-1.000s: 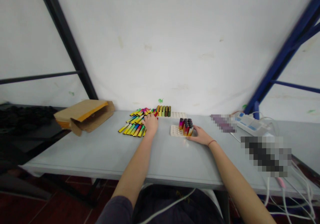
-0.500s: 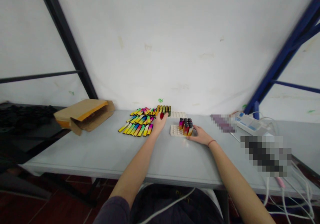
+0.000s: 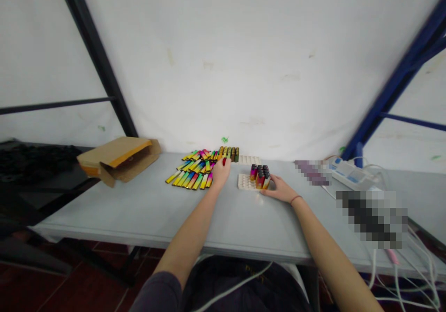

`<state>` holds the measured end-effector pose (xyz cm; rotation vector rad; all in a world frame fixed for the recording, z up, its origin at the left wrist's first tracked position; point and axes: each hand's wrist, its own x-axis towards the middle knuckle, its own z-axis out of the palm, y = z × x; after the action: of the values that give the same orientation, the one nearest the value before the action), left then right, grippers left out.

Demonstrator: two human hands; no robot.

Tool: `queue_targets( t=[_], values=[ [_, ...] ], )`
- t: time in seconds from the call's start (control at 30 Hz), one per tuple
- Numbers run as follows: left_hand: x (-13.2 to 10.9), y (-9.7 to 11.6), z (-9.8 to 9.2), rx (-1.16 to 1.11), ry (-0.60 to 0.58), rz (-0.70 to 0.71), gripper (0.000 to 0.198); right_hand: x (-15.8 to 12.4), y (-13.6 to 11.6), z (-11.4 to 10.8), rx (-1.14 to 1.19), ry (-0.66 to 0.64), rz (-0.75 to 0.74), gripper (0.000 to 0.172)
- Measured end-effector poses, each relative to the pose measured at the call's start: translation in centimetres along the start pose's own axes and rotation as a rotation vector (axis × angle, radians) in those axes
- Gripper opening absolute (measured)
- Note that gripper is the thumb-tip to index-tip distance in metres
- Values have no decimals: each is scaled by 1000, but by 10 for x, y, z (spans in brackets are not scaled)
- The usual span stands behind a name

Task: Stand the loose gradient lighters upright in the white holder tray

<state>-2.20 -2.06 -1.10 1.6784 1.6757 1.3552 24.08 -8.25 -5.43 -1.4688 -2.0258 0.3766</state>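
Observation:
My left hand (image 3: 221, 172) is closed on a small red tube (image 3: 224, 161), mostly hidden by the fingers. It is beside the right end of several shiny rainbow-and-gold tubes (image 3: 190, 180) lying in rows, just in front of a block of upright tubes with gold and green sides (image 3: 229, 153). My right hand (image 3: 280, 189) holds the right end of a white tray with round holes (image 3: 245, 182), thumb at the front and fingers behind. In the tray's right part stand several black-topped tubes (image 3: 262, 178) in pink, red and orange. The holes on its left show bare.
Behind the tray lies another pale tray (image 3: 250, 160) near the wall. An open cardboard box (image 3: 120, 156) rests at the left of the grey table (image 3: 251, 228). To the right are a white power strip (image 3: 350, 171), cables (image 3: 418, 256) and blurred-out items.
My left hand has shifted slightly, and the red tube shows less between its fingers. My right hand stays at the tray. The view has turned a little.

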Motion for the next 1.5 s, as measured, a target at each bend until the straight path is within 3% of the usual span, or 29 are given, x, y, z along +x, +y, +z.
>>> queue_targets(
  t=[0.37, 0.67, 0.87, 1.1, 1.37, 1.5],
  values=[
    [-2, -2, 0, 19, -7, -18, 34, 0, -1, 0, 9, 7, 0, 69],
    [0, -5, 1, -5, 29, -56, 29, 0, 1, 1, -21, 3, 8, 72],
    [-5, -10, 13, -29, -50, 80, 28, 0, -2, 0, -8, 3, -14, 71],
    [-5, -10, 23, 44, -95, 400, 15, -1, -6, -2, -7, 1, -6, 71],
    [-13, 5, 14, -51, -471, 503, 27, 0, -1, 0, 4, 13, -17, 70],
    [-17, 11, 9, -128, -585, 530, 30, 0, 0, 1, -21, -9, -1, 73]
  ],
)
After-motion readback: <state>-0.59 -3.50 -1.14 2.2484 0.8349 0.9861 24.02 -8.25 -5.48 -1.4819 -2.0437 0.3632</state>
